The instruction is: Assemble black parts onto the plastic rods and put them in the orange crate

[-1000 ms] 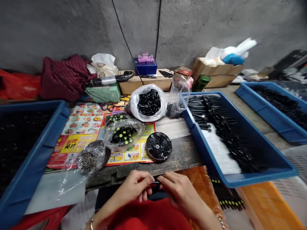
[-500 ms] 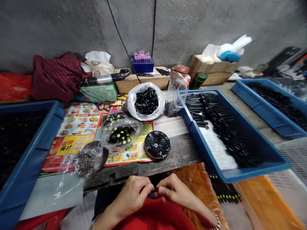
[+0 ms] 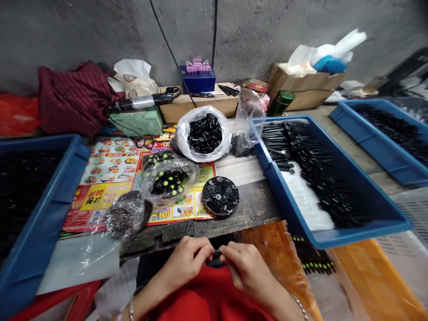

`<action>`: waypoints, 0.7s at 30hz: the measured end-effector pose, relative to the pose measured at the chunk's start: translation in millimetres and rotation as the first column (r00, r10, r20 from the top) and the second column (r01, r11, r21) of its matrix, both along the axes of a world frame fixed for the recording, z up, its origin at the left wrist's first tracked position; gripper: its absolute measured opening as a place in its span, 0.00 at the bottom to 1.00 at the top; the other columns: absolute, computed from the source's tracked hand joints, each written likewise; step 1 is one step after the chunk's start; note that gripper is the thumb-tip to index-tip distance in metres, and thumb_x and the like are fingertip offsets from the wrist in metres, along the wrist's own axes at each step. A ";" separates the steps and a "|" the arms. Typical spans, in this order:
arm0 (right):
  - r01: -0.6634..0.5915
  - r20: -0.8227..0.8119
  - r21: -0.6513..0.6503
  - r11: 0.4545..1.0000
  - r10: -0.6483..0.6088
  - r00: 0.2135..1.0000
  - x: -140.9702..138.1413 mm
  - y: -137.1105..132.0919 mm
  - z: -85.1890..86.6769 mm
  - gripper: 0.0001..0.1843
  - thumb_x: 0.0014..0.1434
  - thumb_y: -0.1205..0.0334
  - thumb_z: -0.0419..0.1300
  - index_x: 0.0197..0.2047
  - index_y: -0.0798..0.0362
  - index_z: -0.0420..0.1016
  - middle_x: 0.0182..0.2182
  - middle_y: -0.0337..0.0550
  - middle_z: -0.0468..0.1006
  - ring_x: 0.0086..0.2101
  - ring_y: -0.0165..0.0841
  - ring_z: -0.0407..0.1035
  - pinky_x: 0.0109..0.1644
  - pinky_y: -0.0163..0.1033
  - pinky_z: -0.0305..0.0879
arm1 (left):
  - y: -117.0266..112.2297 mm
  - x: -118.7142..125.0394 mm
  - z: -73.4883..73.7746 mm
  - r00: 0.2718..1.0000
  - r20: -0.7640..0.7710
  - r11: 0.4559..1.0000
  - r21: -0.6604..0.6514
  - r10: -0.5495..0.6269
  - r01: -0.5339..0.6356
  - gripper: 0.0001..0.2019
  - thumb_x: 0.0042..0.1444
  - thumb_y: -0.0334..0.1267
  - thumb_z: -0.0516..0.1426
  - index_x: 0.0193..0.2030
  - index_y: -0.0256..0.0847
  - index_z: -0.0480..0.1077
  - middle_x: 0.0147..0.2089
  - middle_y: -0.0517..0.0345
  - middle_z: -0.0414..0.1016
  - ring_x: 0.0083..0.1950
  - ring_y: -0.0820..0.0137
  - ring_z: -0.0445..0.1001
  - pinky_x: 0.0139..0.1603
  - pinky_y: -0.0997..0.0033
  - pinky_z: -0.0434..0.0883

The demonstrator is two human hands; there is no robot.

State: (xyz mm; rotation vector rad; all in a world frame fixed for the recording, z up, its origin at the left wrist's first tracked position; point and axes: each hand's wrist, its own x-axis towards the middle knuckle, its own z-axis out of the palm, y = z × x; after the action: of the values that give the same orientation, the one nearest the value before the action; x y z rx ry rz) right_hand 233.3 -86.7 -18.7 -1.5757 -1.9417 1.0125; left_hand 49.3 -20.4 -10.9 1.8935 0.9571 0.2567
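Close to my lap, my left hand (image 3: 191, 255) and my right hand (image 3: 241, 262) meet, each closed in a pinch. Between their fingertips shows a small, thin dark piece (image 3: 217, 252); fingers cover most of it, so its kind cannot be made out. Just beyond the hands, at the table edge, sits a round container of flat black parts (image 3: 221, 196). Left of that, a clear bag holds black parts with yellow-green dots (image 3: 170, 183). A plastic-lined bowl contains small metal pins or rivets (image 3: 121, 221). Behind them stands a white bag of glossy black pieces (image 3: 204, 133).
On the right, a blue bin (image 3: 361, 242) holds rows of long black pieces, with another blue bin (image 3: 377, 149) beyond. A third blue bin (image 3: 43, 218) stands at left. Scissors (image 3: 145, 141) and a silver-and-black power screwdriver-like tool (image 3: 142, 101) lie behind printed paper (image 3: 110, 171).
Both hands stay together but have turned slightly, and a thin bit of the piece now shows between the fingertips. The view has shifted a little, with the far bins and boxes appearing higher.
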 end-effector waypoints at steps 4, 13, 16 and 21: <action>-0.077 0.129 0.080 0.994 0.067 0.989 -3.8 -4.1 2.9 0.14 0.57 0.75 0.51 0.37 0.55 0.76 0.27 0.45 0.77 0.28 0.35 0.70 0.30 0.36 0.56 | -1.8 2.2 -1.7 0.999 -0.040 0.999 -0.016 0.034 -0.035 0.18 0.61 0.33 0.48 0.21 0.39 0.69 0.21 0.60 0.71 0.24 0.72 0.68 0.28 0.75 0.60; -0.046 -0.358 -0.408 0.912 -0.113 0.927 1.5 14.5 -8.2 0.18 0.58 0.56 0.56 0.25 0.57 0.80 0.15 0.38 0.74 0.18 0.28 0.61 0.24 0.32 0.54 | -6.3 -6.8 -6.7 0.994 -0.004 0.957 0.270 -0.109 0.106 0.14 0.59 0.28 0.49 0.25 0.38 0.70 0.24 0.55 0.75 0.26 0.69 0.72 0.31 0.72 0.62; -0.160 -0.508 -0.541 0.826 -0.169 0.845 2.6 17.2 -15.1 0.22 0.57 0.50 0.57 0.26 0.60 0.80 0.13 0.35 0.68 0.15 0.24 0.53 0.19 0.30 0.47 | -3.8 -9.8 -7.6 0.981 0.022 0.917 0.359 -0.193 0.172 0.13 0.57 0.26 0.49 0.27 0.38 0.70 0.25 0.53 0.76 0.26 0.68 0.72 0.31 0.72 0.62; -0.044 -0.430 -0.421 0.906 -0.157 0.889 1.3 16.4 -11.1 0.20 0.60 0.54 0.55 0.29 0.60 0.81 0.16 0.39 0.73 0.18 0.27 0.60 0.23 0.31 0.52 | 2.5 -10.5 -8.3 0.990 0.075 0.964 0.247 -0.122 0.100 0.13 0.62 0.30 0.49 0.29 0.38 0.71 0.29 0.53 0.77 0.30 0.68 0.73 0.33 0.73 0.65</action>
State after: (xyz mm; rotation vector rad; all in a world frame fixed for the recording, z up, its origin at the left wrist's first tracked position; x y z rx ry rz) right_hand 234.6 -70.4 -29.8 -1.4149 -1.4028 1.6907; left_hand 38.9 -17.9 -19.1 2.1323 0.7841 0.4033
